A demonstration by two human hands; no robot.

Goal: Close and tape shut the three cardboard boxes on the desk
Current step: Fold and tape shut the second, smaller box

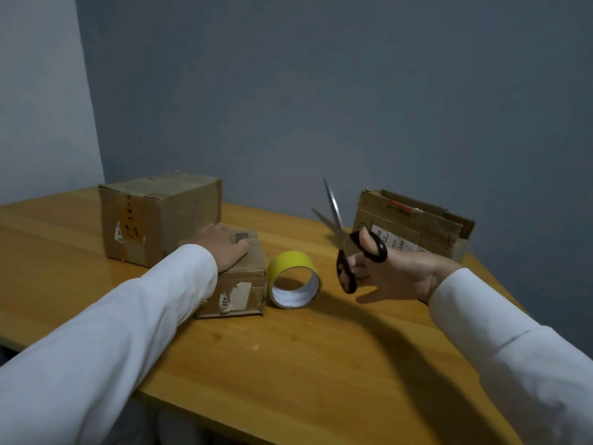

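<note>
You look to be somewhere in the middle of the job, though how far is hard to judge from here. The big box [160, 220] at the back left of the counter [288, 348] has its flaps down and strips of tape over its near face and top edge, so it reads as done. The small box [239, 284] right in front of you lies closed under your left hand [224, 248], but you cannot tell from this angle whether fresh tape runs across its seam — only old labels and worn tape show on its front. The third box [414, 228], at the back right, has ragged flaps standing up at its rim and appears open, so it is likely left to close and seal. The yellow tape roll [293, 279] lies on its side just beside the small box, between your two hands, with no strip pulled from it. Your left hand rests palm down on the small box's lid, fingers [239, 244] straight and flat, pressing it shut, the white sleeve [128, 316] reaching in from the lower left. Your right hand [388, 274] is raised above the counter, near the third box — thumb and fingers [356, 268] hooked through the black handles of the scissors [346, 245], whose blades stand parted and point up and away.
</note>
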